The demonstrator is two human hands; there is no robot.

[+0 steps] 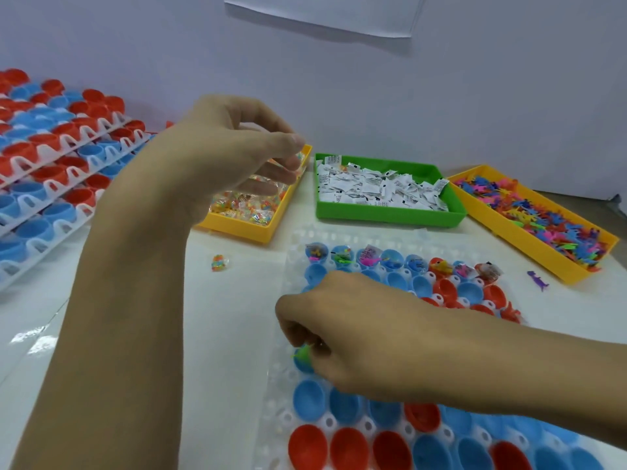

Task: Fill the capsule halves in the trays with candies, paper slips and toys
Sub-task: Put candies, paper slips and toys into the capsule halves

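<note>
Capsule halves [310, 400] under right hand [342, 320] pinching green toy [303, 355]; left hand [234, 147] pinching candies [298, 159].

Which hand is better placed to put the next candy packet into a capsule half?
Left. The left hand hangs above the yellow candy bin, fingers pinching packets. The right hand is busy low over the tray, fingertips at a blue capsule half.

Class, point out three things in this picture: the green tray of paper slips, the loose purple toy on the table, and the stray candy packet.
green tray [386, 220], head view, front wall.
purple toy [538, 280], head view, body middle.
candy packet [219, 262], head view, packet centre.
</note>
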